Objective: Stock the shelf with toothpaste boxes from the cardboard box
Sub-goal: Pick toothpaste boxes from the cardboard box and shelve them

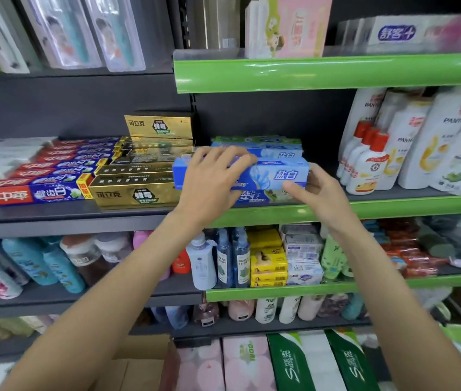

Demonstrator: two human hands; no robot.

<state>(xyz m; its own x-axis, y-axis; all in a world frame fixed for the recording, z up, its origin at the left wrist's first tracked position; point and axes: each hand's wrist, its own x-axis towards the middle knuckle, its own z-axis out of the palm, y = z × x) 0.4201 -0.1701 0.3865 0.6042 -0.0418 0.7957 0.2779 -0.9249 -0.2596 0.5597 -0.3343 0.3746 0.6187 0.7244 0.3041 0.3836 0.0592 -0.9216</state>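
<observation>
On the green-edged shelf (pixel 393 207), mid-height, a stack of blue toothpaste boxes (pixel 266 149) sits btwn gold boxes (pixel 136 190) and shampoo bottles (pixel 410 153). Bottom-centre, a cardboard box (pixel 141 362) is mostly hidden by the forearms, contents not visible. Top blue toothpaste box (pixel 277 172): left hand (pixel 212 179) curls over its left half, covering the print; right hand (pixel 317 190) pinches its right end, fingers narrow.

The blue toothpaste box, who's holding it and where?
Both hands hold the blue toothpaste box on top of the stack: the left hand grips over its left half, the right hand holds its right end.
</observation>
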